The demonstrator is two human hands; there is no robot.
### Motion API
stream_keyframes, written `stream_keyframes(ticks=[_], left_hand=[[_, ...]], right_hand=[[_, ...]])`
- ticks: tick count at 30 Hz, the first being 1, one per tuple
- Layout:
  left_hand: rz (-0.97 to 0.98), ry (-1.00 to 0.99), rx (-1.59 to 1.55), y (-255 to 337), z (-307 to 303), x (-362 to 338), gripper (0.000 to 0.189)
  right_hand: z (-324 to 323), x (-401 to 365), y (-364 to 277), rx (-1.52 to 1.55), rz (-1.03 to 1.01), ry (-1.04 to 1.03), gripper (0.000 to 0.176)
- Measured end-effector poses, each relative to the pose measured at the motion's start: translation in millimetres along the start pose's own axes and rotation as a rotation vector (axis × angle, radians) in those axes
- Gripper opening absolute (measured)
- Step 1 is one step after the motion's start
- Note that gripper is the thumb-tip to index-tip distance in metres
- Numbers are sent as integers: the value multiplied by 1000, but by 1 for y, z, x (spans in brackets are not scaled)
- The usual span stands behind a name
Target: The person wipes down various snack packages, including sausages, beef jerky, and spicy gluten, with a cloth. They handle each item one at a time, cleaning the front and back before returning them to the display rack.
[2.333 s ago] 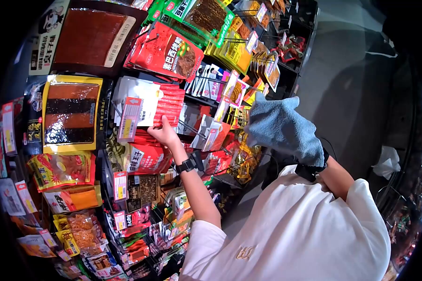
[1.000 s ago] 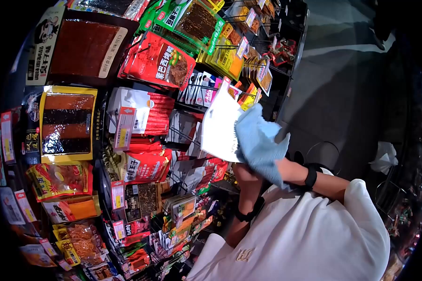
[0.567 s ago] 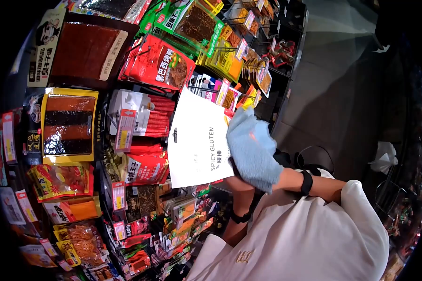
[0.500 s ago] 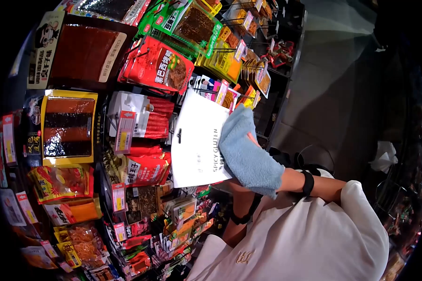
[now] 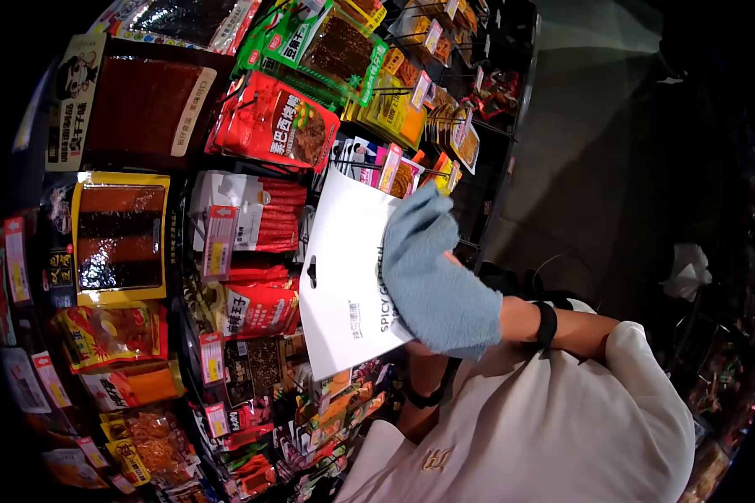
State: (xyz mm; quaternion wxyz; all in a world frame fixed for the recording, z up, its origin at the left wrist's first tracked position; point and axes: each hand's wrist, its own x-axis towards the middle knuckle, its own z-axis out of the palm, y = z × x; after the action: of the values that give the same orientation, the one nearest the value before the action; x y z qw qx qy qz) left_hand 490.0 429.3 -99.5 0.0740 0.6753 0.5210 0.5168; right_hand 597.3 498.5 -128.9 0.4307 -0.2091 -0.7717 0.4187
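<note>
Pack: white hang-hole pack [image 5: 344, 260] printed "SPICY G…", held off the pegs in front of the middle of the display rack [image 5: 488, 189], back face towards the camera, hang hole towards the rack's left edge
Cloth: blue terry cloth [image 5: 432, 293] pressed on the right half of the pack's face, covering part of the print
Right hand: right hand [image 5: 455, 261] wrapped in the cloth, with only a sliver of skin showing; how far its fingers curl cannot be told
Left hand: left hand [image 5: 419, 362] comes up under the pack's lower right corner; fingers hidden behind pack and cloth, so its grip cannot be told
Progress: judging by the cloth's place, the right half is being wiped, the left half by the hole lies bare, and the pack is not back on a peg
Wrists: black band [image 5: 547, 325] on the right, watch [image 5: 432, 392] on the left
Rack, left of pack: sausage packs [image 5: 256, 214], price tag [image 5: 218, 243], red pouches [image 5: 273, 117] above, yellow-edged pack [image 5: 117, 239] near the left edge
</note>
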Motion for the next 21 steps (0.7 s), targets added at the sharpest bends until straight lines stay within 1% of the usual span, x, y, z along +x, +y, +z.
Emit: stream_keyframes(ticks=[1, 3, 5, 7, 8, 10, 12, 13, 15, 16, 17, 18, 19, 20, 21], left_hand=[[30, 48, -63, 5, 4, 5, 63], [43, 83, -49, 1, 1, 6, 61], [-491, 75, -297, -3, -4, 2, 57], [-619, 113, -678, 4, -8, 6, 69], [-617, 111, -676, 8, -8, 8, 69], [-395, -2, -277, 14, -8, 12, 64], [-162, -104, 117, 17, -8, 13, 59], [-325, -14, -188, 11, 2, 12, 53], [-340, -63, -147, 9, 1, 8, 46], [-383, -31, -197, 9, 1, 9, 46], [-427, -2, -248, 9, 0, 11, 47], [-322, -42, -147, 5, -6, 15, 45], [-323, -47, -147, 0, -15, 14, 45], [-383, -24, -146, -6, -26, 11, 45], [-442, 0, -144, -11, -34, 11, 44]], right_hand=[[-5, 0, 5, 1, 37, 15, 47], [-7, -2, 8, -1, 81, 31, 47], [-2, -4, -2, -15, 33, 6, 47], [5, -1, -17, -36, -49, -29, 47], [6, 1, -19, -50, -80, -47, 47], [2, 1, -10, -23, -79, -85, 47], [-3, -3, 2, 64, -9, -118, 46], [-8, -6, 6, 107, 31, -131, 46], [-12, -9, 10, 100, 50, -134, 46], [-12, -8, 8, 52, 29, -129, 46], [-11, -8, 6, -32, -18, -129, 46], [-11, -7, 8, -131, -72, -130, 46], [-11, -7, 12, -253, -131, -130, 46], [-12, -5, 18, -385, -186, -121, 46], [-12, -2, 23, -484, -193, -98, 46]])
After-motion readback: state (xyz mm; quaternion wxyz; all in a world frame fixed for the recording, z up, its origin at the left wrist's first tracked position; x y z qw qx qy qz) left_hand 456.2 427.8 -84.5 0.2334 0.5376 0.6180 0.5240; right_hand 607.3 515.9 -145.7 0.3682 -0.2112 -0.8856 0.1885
